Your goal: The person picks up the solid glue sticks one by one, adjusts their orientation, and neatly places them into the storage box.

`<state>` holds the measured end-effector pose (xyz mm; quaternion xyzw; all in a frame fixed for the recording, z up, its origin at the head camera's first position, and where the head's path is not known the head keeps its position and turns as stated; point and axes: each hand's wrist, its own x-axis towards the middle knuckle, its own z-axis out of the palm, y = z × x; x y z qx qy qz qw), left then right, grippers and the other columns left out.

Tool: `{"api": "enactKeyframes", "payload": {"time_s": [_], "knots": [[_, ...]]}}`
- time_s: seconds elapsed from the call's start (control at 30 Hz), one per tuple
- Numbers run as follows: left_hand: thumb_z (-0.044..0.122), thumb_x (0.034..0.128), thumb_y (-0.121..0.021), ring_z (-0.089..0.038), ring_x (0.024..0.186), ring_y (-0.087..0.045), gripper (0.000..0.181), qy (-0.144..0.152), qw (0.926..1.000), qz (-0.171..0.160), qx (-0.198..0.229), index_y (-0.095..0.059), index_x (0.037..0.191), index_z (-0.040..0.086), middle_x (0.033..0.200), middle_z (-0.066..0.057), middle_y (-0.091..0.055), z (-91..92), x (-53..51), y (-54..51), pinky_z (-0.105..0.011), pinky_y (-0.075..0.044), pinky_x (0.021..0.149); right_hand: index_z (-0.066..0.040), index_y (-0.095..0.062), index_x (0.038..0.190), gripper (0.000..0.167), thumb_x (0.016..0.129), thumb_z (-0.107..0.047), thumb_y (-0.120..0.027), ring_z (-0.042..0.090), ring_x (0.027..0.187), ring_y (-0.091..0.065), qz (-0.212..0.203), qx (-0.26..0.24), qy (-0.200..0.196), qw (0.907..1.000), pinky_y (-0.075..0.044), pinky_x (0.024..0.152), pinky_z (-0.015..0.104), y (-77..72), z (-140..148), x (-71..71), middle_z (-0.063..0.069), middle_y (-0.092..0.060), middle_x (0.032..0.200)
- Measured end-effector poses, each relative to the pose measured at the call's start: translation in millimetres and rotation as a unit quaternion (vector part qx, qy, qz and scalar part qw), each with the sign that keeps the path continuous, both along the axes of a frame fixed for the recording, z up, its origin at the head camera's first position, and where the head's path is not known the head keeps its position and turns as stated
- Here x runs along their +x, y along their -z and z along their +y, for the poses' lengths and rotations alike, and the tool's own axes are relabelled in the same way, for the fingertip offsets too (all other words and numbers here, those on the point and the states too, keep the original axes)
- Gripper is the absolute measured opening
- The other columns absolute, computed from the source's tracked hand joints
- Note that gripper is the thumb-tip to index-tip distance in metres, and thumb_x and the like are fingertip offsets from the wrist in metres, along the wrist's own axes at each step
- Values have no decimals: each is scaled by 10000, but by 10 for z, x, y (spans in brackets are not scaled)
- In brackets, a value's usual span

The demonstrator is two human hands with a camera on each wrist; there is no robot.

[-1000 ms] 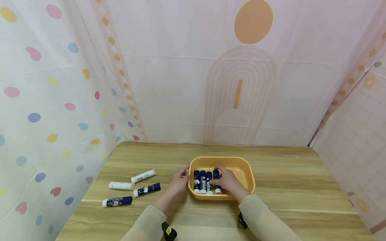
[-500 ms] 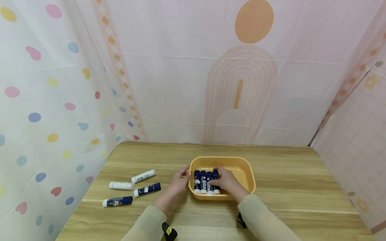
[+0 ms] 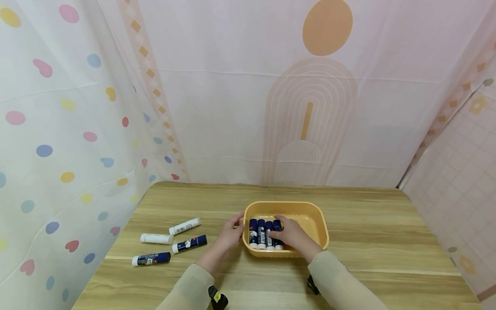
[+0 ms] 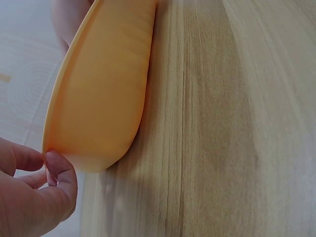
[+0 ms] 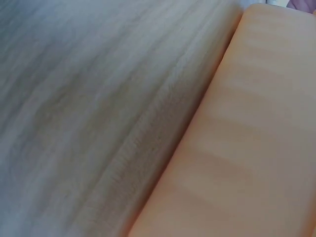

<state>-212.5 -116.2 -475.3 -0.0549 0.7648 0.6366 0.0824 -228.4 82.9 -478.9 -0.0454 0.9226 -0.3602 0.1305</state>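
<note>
A yellow-orange plastic basket (image 3: 319, 224) stands on the wooden table. Inside it, blue glue sticks (image 3: 261, 234) with white ends lie side by side along the left. With thumb and fingers my left hand (image 3: 231, 232) pinches the basket's left rim; the left wrist view shows this hand (image 4: 42, 192) at the rim's corner. My right hand (image 3: 292, 234) reaches into the basket and holds the rightmost glue stick (image 3: 278, 246), its thumb over the neighbouring stick. The hand hides part of that stick. In the right wrist view only the basket's outer wall (image 5: 247, 133) shows clearly.
Left of the basket, two white glue sticks (image 3: 156, 239) and two blue ones (image 3: 151, 259) lie loose on the table (image 3: 372, 241). Patterned curtains (image 3: 217, 107) hang behind the table and along both sides.
The rightmost glue stick has shifted slightly left against its neighbour, with my right hand on it. My left hand has stayed at the basket's rim.
</note>
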Motion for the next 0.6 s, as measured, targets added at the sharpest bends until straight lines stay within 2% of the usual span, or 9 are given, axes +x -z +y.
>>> {"api": "enactKeyframes", "payload": {"time_s": [0.07, 0.13, 0.23, 0.3, 0.43, 0.6], "knots": [[0, 965, -425, -133, 690, -429, 456, -17, 10000, 14, -11, -419, 1418, 52, 970, -80, -440, 0, -6, 13, -217, -402, 553, -91, -455, 1387, 695, 813, -374, -725, 297, 1035, -591, 14, -8, -17, 10000, -469, 933, 475, -25, 19, 7, 173, -608, 1174], [-4, 963, -424, -133, 688, -430, 456, -34, 10000, 17, -21, -421, 1416, 47, 970, -82, -442, 0, -12, 30, -217, -401, 554, -78, -445, 1391, 693, 820, -355, -723, 236, 843, -610, 11, -52, -31, 10000, -512, 803, 411, -52, 45, 13, 133, -629, 1027], [-3, 961, -425, -131, 680, -432, 456, -68, 10000, 4, -35, -425, 1414, 49, 971, -84, -448, -3, -18, 52, -217, -400, 553, -71, -441, 1387, 670, 831, -324, -716, 166, 614, -550, 7, -157, -46, 9999, -479, 614, 318, -74, 97, 22, 74, -577, 875], [-1, 960, -427, -130, 686, -436, 456, -89, 10000, -9, -34, -423, 1414, 46, 981, -89, -452, -8, -16, 62, -220, -405, 562, -67, -458, 1372, 639, 836, -304, -714, 149, 531, -522, 86, -239, -66, 9997, -444, 549, 280, -84, 138, 30, 64, -553, 825], [0, 952, -449, -131, 701, -453, 458, -138, 9999, 24, 49, -409, 1408, 6, 1010, -117, -464, -14, 7, 69, -241, -430, 596, -53, -523, 1302, 543, 837, -257, -715, 137, 505, -489, 510, -352, -111, 9980, -412, 512, 267, -110, 252, 50, 45, -537, 772], [29, 953, -490, -128, 712, -477, 454, -246, 9996, 105, 112, -409, 1396, -18, 1045, -146, -487, -44, 38, 70, -257, -457, 633, -52, -573, 1224, 421, 844, -180, -702, 140, 624, -479, 955, -645, 40, 9933, -405, 534, 259, -189, 429, 113, 29, -530, 819]]}}
